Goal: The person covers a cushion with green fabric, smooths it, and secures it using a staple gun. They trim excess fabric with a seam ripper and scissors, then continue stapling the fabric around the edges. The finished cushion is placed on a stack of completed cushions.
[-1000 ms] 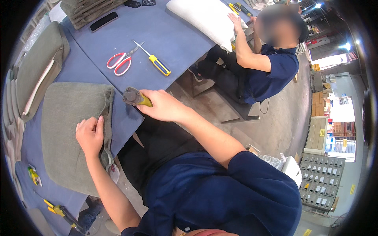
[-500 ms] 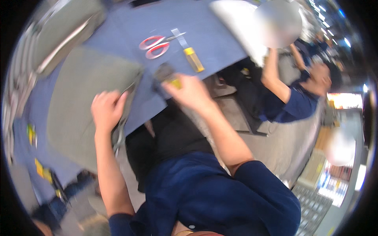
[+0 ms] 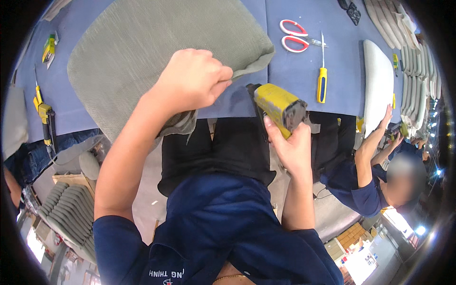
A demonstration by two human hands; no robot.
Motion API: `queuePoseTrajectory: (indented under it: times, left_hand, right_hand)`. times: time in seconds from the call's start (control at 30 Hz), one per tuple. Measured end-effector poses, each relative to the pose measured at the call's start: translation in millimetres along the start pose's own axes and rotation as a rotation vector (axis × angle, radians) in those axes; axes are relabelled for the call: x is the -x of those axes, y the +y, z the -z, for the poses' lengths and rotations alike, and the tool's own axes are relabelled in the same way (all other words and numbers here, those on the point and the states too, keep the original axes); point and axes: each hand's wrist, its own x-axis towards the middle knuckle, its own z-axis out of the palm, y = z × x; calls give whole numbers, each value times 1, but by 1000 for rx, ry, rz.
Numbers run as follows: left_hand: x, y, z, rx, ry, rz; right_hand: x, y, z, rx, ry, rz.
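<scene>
A cushion (image 3: 142, 52) covered in grey-green woven fabric lies on the blue table in front of me. My left hand (image 3: 192, 78) is closed at its near edge, thumb and fingers pinching the fabric there. To the right, my right hand (image 3: 294, 147) grips a worn yellow and black staple gun (image 3: 274, 97) from below. The tool's dark nose points toward the cushion's right corner, with a gap between them. Loose fabric (image 3: 183, 124) hangs under my left wrist at the table's front edge.
Red-and-white handled scissors (image 3: 295, 43) and a yellow-handled screwdriver (image 3: 322, 85) lie right of the cushion. Another yellow-black tool (image 3: 43, 114) rests at far left. A co-worker (image 3: 351, 185) at right touches a white cushion (image 3: 377, 85). Stacked cushions (image 3: 69, 218) stand lower left.
The view has turned, so the cushion sits more centrally. My left hand has closed on its edge fabric. My right hand, still holding the staple gun, now appears farther right of my left hand.
</scene>
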Motion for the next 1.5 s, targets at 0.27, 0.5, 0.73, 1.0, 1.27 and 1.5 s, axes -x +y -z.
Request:
queuePoseTrajectory:
  times: [0.27, 0.5, 0.73, 1.0, 1.27, 1.5]
  left_hand:
    - [-1, -13, -15, 169, 178, 36]
    - [-1, -15, -20, 189, 219, 62]
    - [-1, -14, -18, 185, 187, 71]
    - [0, -14, -20, 197, 218, 43]
    - [-2, -10, -18, 90, 173, 55]
    - [10, 8, 2, -62, -30, 125]
  right_hand:
    - [-2, 11, -42, -106, 1, 164]
    - [-7, 5, -44, 159, -4, 287]
    - [-8, 1, -43, 205, 1, 358]
    - [-14, 3, -44, 229, -31, 388]
    - [-23, -12, -43, 119, -61, 106]
    - [0, -2, -46, 53, 25, 252]
